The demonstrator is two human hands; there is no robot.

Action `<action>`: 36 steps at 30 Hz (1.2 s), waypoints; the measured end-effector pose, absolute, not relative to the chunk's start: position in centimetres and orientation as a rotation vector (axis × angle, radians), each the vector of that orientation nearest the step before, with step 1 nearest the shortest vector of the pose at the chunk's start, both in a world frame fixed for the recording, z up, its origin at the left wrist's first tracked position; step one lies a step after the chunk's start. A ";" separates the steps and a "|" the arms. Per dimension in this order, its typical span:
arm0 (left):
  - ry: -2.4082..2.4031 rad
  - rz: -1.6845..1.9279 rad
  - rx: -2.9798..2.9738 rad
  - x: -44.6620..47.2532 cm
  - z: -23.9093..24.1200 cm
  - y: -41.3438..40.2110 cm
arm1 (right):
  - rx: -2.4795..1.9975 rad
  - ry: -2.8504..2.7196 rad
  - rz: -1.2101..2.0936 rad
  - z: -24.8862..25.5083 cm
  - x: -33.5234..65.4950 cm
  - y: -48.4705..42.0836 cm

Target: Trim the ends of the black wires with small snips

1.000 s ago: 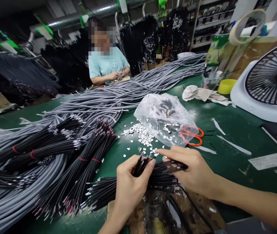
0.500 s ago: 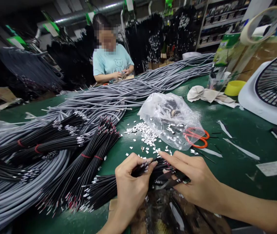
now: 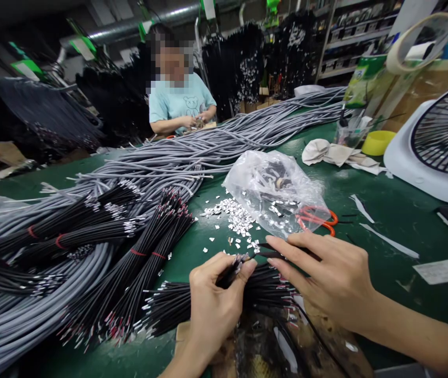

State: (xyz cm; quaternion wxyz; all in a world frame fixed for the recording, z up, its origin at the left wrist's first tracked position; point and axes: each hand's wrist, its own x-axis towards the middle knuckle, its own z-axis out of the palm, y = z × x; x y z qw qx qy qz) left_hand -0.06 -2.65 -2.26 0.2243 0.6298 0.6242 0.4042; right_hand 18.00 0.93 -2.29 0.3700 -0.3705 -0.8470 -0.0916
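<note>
My left hand (image 3: 214, 299) is closed around a small bunch of black wires (image 3: 228, 275), its thumb and forefinger pinching near their ends. In my right hand (image 3: 336, 273) are black tweezers (image 3: 277, 254), with their two prongs parted and pointing left at the pinched wire ends. Beneath both hands lies a bundle of black wires (image 3: 263, 289) with pale and reddish tips. Small silvery pieces (image 3: 241, 219) are scattered on the green table (image 3: 192, 239) just beyond my hands. Where the fingers wrap round, part of the held wires is hidden.
A clear plastic bag (image 3: 274, 184) and orange-handled scissors (image 3: 332, 220) lie ahead. Tied black wire bundles (image 3: 145, 268) and long grey cables (image 3: 160, 152) cover the left. At right stands a fan (image 3: 444, 142). Across the table sits a person (image 3: 184, 102), hands busy.
My right hand has risen and turned, bringing the tweezers from low over the wire bundle up to the wire ends in my left hand. The left hand has barely shifted.
</note>
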 end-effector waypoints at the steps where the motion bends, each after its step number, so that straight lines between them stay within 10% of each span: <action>1: 1.720 1.112 1.755 -0.1 -2.3 -2.6 | -0.942 -2.169 -0.266 -2.2 18.0 0.9; 36: 1.686 1.150 1.910 0.0 -2.0 -2.6 | -0.816 -2.164 -0.445 -1.8 18.3 0.9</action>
